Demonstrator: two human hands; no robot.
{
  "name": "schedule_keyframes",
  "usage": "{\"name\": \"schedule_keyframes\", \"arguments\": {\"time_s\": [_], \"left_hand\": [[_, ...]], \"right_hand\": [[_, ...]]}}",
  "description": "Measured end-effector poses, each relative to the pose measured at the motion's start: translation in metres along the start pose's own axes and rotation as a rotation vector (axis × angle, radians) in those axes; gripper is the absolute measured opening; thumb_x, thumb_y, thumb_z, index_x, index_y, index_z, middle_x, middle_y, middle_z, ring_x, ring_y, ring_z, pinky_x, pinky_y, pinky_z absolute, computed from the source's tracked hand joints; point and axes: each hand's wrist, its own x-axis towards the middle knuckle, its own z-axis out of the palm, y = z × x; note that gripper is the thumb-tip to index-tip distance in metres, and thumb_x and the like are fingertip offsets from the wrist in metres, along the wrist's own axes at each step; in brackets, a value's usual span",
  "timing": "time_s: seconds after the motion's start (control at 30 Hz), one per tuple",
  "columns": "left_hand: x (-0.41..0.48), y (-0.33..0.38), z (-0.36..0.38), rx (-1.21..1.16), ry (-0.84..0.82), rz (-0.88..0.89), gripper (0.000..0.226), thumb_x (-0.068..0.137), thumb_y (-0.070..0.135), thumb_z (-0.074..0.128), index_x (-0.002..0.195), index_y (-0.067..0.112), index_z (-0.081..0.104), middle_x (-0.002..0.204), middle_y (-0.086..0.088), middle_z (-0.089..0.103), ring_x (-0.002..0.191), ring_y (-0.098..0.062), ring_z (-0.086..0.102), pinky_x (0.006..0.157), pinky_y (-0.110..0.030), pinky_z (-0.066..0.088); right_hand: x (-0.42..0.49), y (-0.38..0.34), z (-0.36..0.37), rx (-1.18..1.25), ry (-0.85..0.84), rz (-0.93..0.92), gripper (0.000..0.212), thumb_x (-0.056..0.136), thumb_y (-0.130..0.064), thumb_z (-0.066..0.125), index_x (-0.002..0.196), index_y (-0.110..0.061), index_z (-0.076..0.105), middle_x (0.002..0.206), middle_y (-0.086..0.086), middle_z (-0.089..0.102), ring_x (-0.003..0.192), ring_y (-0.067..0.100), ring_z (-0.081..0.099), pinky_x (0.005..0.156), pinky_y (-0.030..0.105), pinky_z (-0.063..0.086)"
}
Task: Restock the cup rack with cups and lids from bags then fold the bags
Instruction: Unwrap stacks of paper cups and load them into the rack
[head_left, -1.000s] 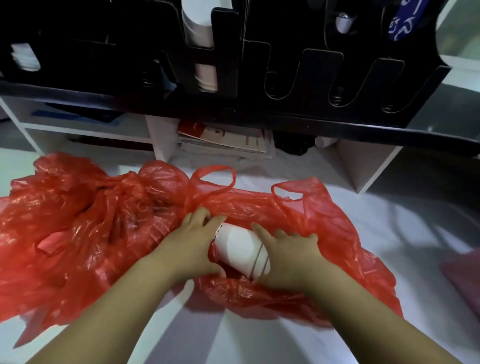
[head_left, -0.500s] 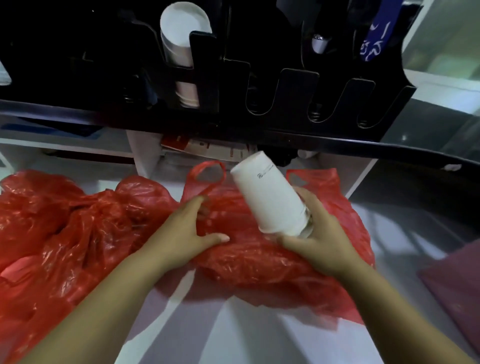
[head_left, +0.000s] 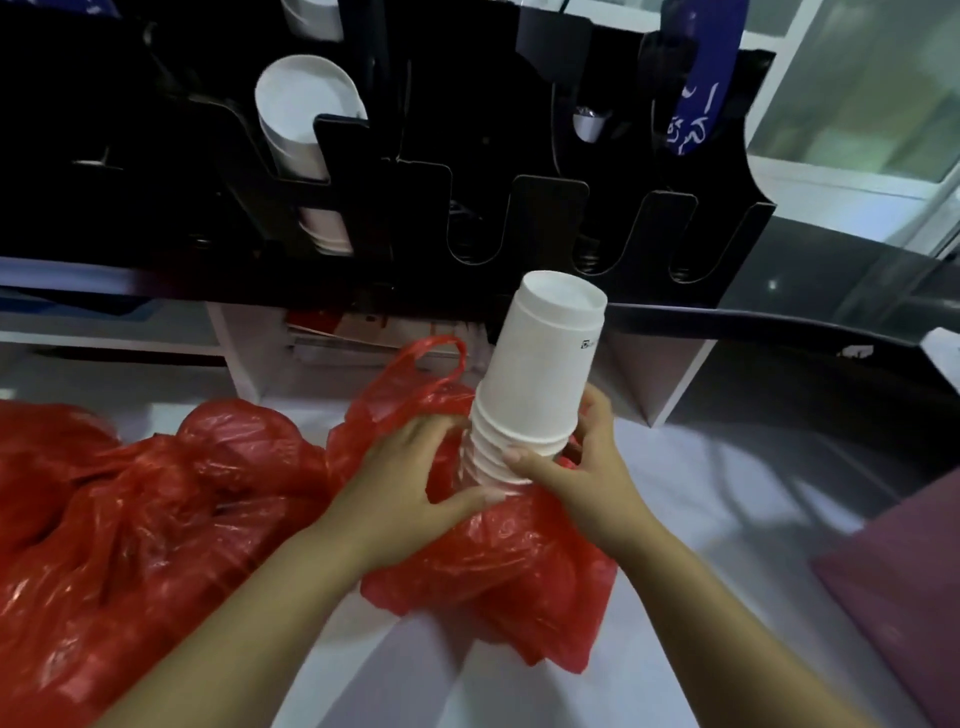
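Observation:
A stack of white paper cups (head_left: 540, 374) stands upside down, bottom end up, rising out of a red plastic bag (head_left: 498, 561) on the white counter. My right hand (head_left: 576, 467) grips the lower rims of the stack, thumb in front. My left hand (head_left: 410, 483) touches the stack's lower left side and rests on the bag's plastic, fingers spread. Above and behind stands the black cup rack (head_left: 519, 208). One of its slots holds white cups (head_left: 306, 119). The slots to the right look empty.
A second, larger crumpled red bag (head_left: 130, 530) lies at the left. Under the rack, white shelf dividers (head_left: 244, 353) hold red-and-white papers (head_left: 337, 327). A dark purple item (head_left: 904, 587) lies at the right edge. A blue packet (head_left: 696, 104) hangs at the rack's top right.
The cup stack came out of the bag, from lying inside it to tilted in my right hand, and now stands upright. My left hand moved back against the stack's base.

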Motion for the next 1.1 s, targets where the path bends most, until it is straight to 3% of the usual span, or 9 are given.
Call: {"name": "schedule_keyframes", "arguments": {"time_s": [0.13,0.27,0.37,0.57,0.67,0.8,0.9,1.0,1.1], "left_hand": [[-0.003,-0.016,0.007,-0.033,-0.120,0.060,0.110,0.051,0.087,0.058,0.138,0.057,-0.002,0.150,0.025,0.008,0.140,-0.001,0.011,0.114,-0.035,0.024],[-0.007,-0.027,0.022,0.022,-0.224,0.061,0.121,0.047,0.077,0.069,0.124,0.067,-0.025,0.131,0.051,-0.022,0.129,0.023,-0.008,0.108,-0.009,0.009],[-0.004,-0.047,0.045,-0.045,-0.198,-0.063,0.128,0.050,0.069,0.076,0.142,0.050,-0.011,0.150,0.027,0.008,0.138,0.006,0.015,0.113,-0.023,0.024],[-0.008,-0.073,0.072,-0.048,-0.210,-0.163,0.101,0.059,0.058,0.079,0.143,0.039,0.025,0.143,0.012,0.038,0.131,-0.008,0.037,0.108,-0.028,0.032],[-0.004,-0.068,0.067,-0.092,-0.200,-0.153,0.096,0.059,0.053,0.082,0.140,0.039,0.031,0.139,0.014,0.039,0.129,-0.007,0.038,0.107,-0.026,0.032],[0.000,-0.057,0.050,-0.123,-0.117,-0.132,0.099,0.053,0.067,0.077,0.138,0.040,0.034,0.138,0.018,0.037,0.128,-0.005,0.037,0.107,-0.029,0.034],[0.002,-0.045,0.037,-0.124,-0.044,-0.099,0.101,0.052,0.079,0.068,0.138,0.038,0.036,0.141,0.014,0.039,0.130,-0.007,0.038,0.107,-0.038,0.037],[0.007,-0.029,0.027,-0.118,0.025,-0.037,0.096,0.056,0.072,0.072,0.138,0.040,0.035,0.140,0.017,0.042,0.129,-0.006,0.040,0.106,-0.039,0.038],[0.013,-0.006,0.020,-0.189,0.081,0.007,0.088,0.058,0.047,0.083,0.133,0.040,0.038,0.130,0.022,0.048,0.119,0.005,0.044,0.098,-0.018,0.039]], "right_hand": [[-0.010,-0.002,-0.008,-0.183,-0.080,-0.086,0.083,0.069,-0.050,0.079,0.131,-0.061,0.025,0.132,-0.037,0.042,0.125,-0.011,0.042,0.096,0.008,0.037],[-0.021,0.027,-0.017,-0.383,-0.156,-0.119,0.097,0.073,-0.058,0.073,0.147,-0.046,0.012,0.149,-0.032,0.027,0.138,-0.005,0.027,0.110,0.021,0.030],[-0.027,0.069,-0.015,-0.601,-0.207,0.063,0.096,0.073,-0.072,0.059,0.150,-0.037,0.013,0.152,-0.020,0.031,0.137,0.004,0.033,0.110,0.032,0.034],[-0.036,0.116,-0.003,-0.909,-0.293,0.130,0.095,0.070,-0.081,0.040,0.147,-0.027,0.029,0.146,-0.005,0.042,0.138,0.019,0.035,0.110,0.041,0.030],[-0.029,0.096,-0.008,-0.766,-0.284,0.164,0.093,0.064,-0.076,0.056,0.143,-0.032,0.031,0.142,-0.011,0.045,0.131,0.013,0.041,0.109,0.037,0.034],[-0.024,0.047,-0.018,-0.449,-0.133,0.070,0.079,0.069,-0.058,0.076,0.133,-0.049,0.031,0.130,-0.039,0.039,0.120,-0.018,0.039,0.096,0.004,0.030],[-0.020,0.016,-0.020,-0.374,-0.023,0.011,0.084,0.065,-0.067,0.071,0.136,-0.043,0.032,0.131,-0.033,0.045,0.122,-0.014,0.041,0.096,0.011,0.035],[-0.014,-0.007,-0.018,-0.292,0.025,-0.027,0.090,0.063,-0.067,0.069,0.139,-0.044,0.026,0.129,-0.035,0.044,0.120,-0.011,0.044,0.096,0.016,0.040],[-0.008,-0.022,-0.011,-0.206,-0.005,-0.036,0.088,0.070,-0.047,0.080,0.139,-0.043,0.026,0.124,-0.038,0.046,0.114,-0.013,0.048,0.088,0.011,0.045]]}}
